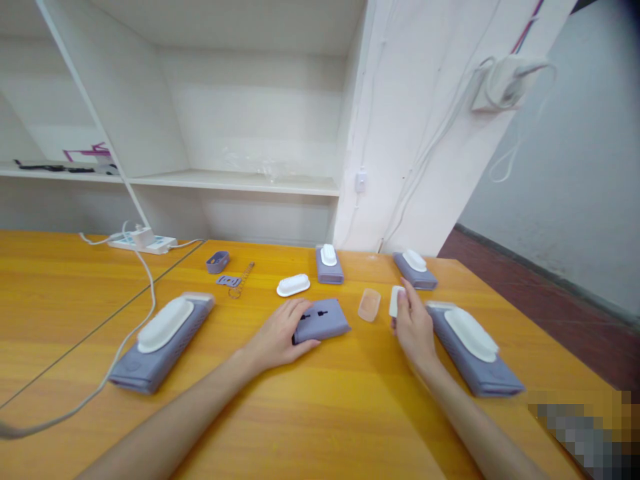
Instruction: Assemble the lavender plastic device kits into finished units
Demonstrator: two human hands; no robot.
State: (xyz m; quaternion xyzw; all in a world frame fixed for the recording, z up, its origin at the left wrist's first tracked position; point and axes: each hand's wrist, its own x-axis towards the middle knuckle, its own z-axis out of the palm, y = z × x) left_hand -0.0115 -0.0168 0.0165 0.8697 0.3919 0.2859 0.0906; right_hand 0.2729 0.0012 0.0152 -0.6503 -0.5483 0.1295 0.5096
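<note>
My left hand rests on the orange table with its fingers curled round the near end of a lavender housing with dark slots in its top. My right hand pinches a small white piece upright on the table, just right of a clear peach-coloured cap. A white oval brush head lies a little behind my left hand.
Two large lavender units with white tops lie at the left and right. Two smaller ones stand at the back. A small lavender tray, flat part and spring lie back left. A power strip trails its cable.
</note>
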